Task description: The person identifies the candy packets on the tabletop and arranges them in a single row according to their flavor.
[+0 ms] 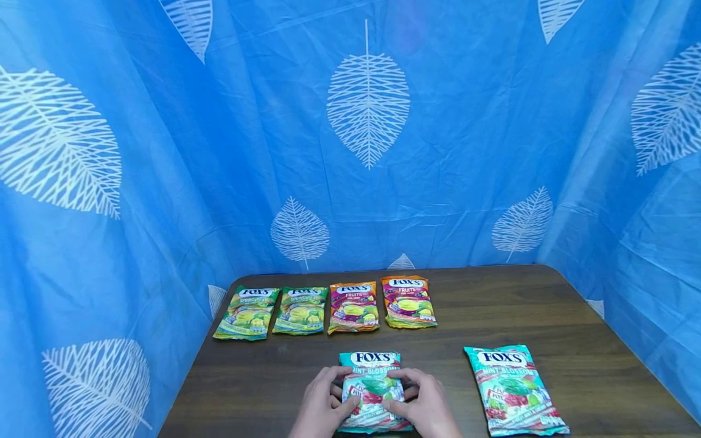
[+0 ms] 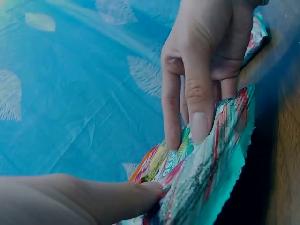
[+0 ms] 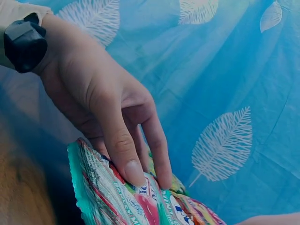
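A teal FOX'S Mint Blossom candy bag (image 1: 375, 389) lies at the front middle of the table, its printed face up. My left hand (image 1: 323, 401) grips its left side, thumb and index finger on the front face and other fingers by the edge. On the opposite side my right hand (image 1: 428, 401) holds it the same way. In the left wrist view, the right hand's thumb and fingers press onto the crinkled bag (image 2: 206, 159). The right wrist view has the left hand (image 3: 112, 108) with its thumb on the wrapper.
Another teal Mint Blossom bag (image 1: 516, 389) lies to the right. Along the back stand in a row two green bags (image 1: 247, 313), (image 1: 300, 311) and two orange-purple Fruits bags (image 1: 353, 307), (image 1: 409, 302). A blue leaf-print curtain (image 1: 460, 121) surrounds the brown wooden table (image 1: 493, 304).
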Motion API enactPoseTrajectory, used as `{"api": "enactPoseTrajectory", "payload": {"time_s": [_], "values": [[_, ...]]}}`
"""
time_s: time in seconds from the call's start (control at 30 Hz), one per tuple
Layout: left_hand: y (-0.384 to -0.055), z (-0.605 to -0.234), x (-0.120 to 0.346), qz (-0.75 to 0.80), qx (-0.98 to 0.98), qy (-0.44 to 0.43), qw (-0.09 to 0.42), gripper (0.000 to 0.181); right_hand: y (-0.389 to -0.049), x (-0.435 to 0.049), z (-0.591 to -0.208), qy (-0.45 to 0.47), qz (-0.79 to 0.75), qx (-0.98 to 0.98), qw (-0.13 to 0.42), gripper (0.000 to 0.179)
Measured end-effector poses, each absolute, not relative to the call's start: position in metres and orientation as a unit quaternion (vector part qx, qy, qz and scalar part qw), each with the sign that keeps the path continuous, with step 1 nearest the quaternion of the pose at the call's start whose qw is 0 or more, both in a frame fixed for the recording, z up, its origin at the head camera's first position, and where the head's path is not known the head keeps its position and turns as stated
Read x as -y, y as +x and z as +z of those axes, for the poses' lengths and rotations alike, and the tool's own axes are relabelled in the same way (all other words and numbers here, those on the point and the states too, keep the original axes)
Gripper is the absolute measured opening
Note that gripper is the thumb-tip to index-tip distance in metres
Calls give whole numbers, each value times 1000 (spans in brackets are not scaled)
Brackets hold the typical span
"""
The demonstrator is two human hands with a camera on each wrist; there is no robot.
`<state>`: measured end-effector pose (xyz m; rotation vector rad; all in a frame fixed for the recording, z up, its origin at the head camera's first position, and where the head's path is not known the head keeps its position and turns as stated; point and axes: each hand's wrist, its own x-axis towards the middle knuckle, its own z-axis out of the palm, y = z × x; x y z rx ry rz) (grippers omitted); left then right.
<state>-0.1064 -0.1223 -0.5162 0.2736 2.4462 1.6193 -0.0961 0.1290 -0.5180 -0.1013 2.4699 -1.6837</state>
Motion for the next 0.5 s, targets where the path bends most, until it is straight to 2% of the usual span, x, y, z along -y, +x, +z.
{"api": "enactPoseTrajectory", "payload": {"time_s": [0.33,0.5], "values": [[-112,-496,96,527,-833,161,54,42,-98,-147,-496,13,-500,-866,11,49],[-118,-491,82,515,-835,189,47,43,-100,-158,-488,25,-489,-872,-2,50]]}}
